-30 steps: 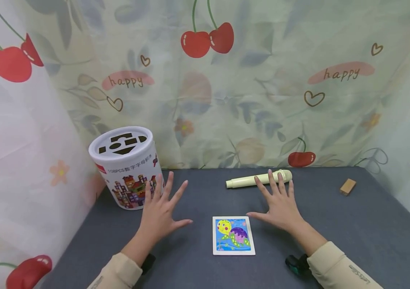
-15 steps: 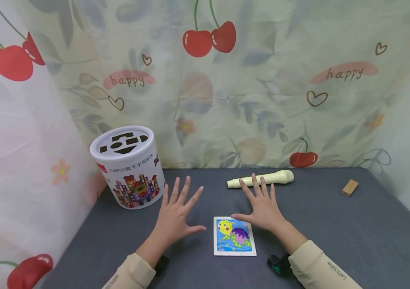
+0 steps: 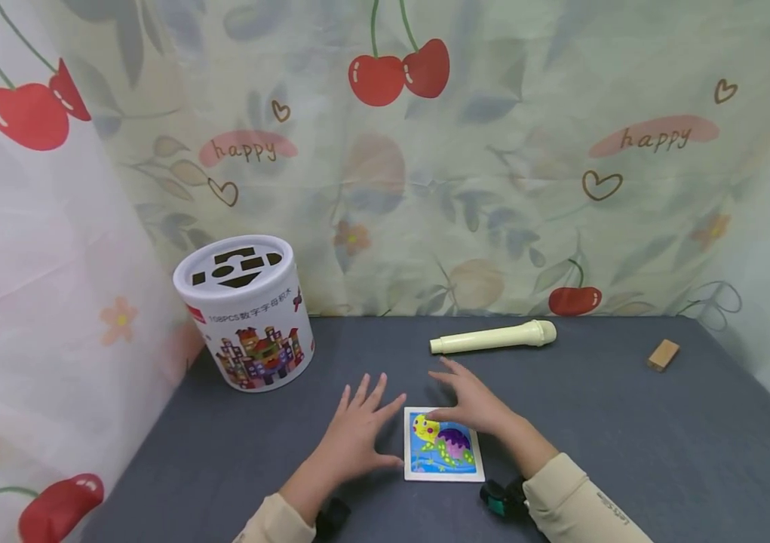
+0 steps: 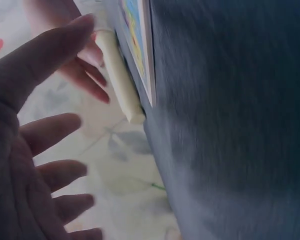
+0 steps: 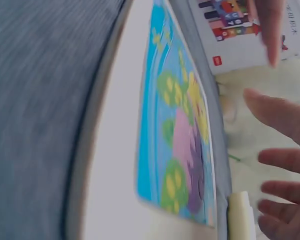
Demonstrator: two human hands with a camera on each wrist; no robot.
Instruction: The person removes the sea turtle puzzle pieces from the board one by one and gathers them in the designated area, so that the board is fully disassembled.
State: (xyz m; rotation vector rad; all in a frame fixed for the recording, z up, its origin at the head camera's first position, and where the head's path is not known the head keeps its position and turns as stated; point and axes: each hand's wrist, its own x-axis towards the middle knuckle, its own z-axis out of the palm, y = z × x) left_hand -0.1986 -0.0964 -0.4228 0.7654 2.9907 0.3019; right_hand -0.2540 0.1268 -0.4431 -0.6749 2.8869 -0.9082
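A square puzzle board (image 3: 443, 477) with a cartoon turtle picture and a pale frame lies flat on the dark table. My left hand (image 3: 357, 434) is beside the board's left edge, fingers spread, with the thumb tip close to the frame. Whether the thumb touches it I cannot tell. Over the board's upper part my right hand (image 3: 476, 403) hovers, fingers loosely bent, its thumb in front of the turtle's head. Neither hand holds anything. In the right wrist view the turtle board (image 5: 117, 165) fills the middle, with the right fingers (image 5: 285, 190) apart from it.
A cream toy microphone (image 3: 493, 338) lies behind the board. The white block bucket (image 3: 249, 317), its lid cut with shaped holes, stands at the back left. A small wooden block (image 3: 664, 354) rests at the far right of the table (image 3: 595, 422). A printed curtain (image 3: 466, 173) hangs behind.
Both hands have moved inward and nearer to me, closing in on the turtle board from either side. The right fingers have bent more. The board stays put; the view has shifted slightly.
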